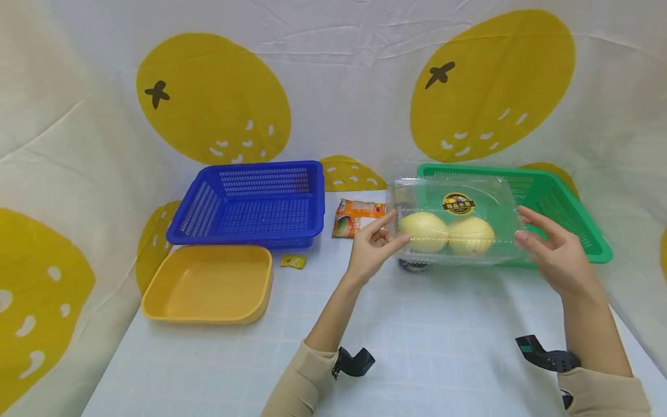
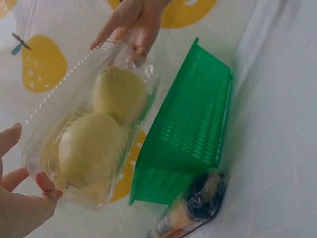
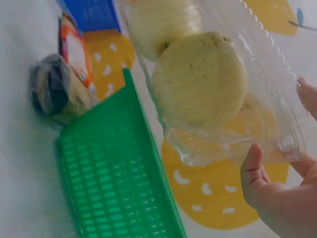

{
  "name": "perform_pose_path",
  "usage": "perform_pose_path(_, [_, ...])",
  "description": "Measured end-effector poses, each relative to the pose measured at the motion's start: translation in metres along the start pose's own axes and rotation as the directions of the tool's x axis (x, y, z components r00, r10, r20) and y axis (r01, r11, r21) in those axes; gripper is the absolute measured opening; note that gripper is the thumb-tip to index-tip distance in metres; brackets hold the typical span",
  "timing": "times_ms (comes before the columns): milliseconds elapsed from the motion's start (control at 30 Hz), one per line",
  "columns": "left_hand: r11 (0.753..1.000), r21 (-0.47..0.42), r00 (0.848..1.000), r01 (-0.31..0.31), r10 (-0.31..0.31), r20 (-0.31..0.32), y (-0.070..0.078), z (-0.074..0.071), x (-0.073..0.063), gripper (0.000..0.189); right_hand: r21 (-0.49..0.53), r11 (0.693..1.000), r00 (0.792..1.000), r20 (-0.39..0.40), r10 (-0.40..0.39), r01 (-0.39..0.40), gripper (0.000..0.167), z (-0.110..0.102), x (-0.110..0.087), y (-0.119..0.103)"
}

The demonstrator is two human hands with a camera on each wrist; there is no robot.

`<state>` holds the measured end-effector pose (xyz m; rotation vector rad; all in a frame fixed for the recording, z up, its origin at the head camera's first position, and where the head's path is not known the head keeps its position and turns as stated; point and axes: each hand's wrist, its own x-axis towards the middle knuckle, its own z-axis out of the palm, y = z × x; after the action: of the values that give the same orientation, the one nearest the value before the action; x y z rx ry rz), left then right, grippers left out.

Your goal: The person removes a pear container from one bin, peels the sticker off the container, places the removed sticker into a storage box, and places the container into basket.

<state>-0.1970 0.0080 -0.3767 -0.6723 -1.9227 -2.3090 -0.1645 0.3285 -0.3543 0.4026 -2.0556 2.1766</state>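
- Head view: the left hand [image 1: 372, 243] and right hand [image 1: 560, 258] pinched opposite ends of a clear box [image 1: 453, 223], equally near it.
- Its long axis ran left to right, with two pale fruits [image 1: 424, 231] inside.
- The box was raised, overlapping the green basket's [image 1: 565, 202] left part.
- Chinese characters marked its label [image 1: 458, 203]; the orange packet's [image 1: 359, 217] print was illegible.

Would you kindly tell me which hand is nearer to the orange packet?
Left. The left hand is just in front of the orange packet; the right hand is farther right, across the clear box.
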Motion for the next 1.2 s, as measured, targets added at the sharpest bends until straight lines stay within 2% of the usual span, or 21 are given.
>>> perform_pose_path(167, [1.0, 0.017, 1.0, -0.006, 0.006, -0.009, 0.006, -0.015, -0.014, 0.055, -0.036, 0.999, 1.0, 0.013, -0.02, 0.02, 0.054, 0.016, -0.007, 0.005])
perform_pose_path(400, [0.999, 0.033, 0.998, 0.036, -0.035, -0.045, 0.014, -0.031, -0.034, 0.055, -0.019, 0.998, 0.996, 0.071, -0.052, 0.053, 0.057, 0.035, -0.016, 0.011])
perform_pose_path(733, [0.999, -0.03, 0.997, 0.028, -0.03, -0.07, 0.019, -0.051, -0.063, 0.058, 0.003, 0.995, 0.984, 0.146, -0.103, 0.103, 0.063, 0.06, -0.028, 0.015])
perform_pose_path(900, [1.0, -0.03, 0.995, 0.007, -0.01, -0.096, 0.021, -0.061, -0.079, 0.057, -0.057, 0.994, 0.98, 0.184, -0.083, 0.095, 0.065, 0.071, -0.033, 0.017])
perform_pose_path(1200, [0.998, -0.009, 0.988, 0.055, -0.056, -0.146, 0.022, -0.082, -0.105, 0.057, -0.115, 0.985, 0.971, 0.217, -0.097, 0.124, 0.069, 0.097, -0.039, 0.027])
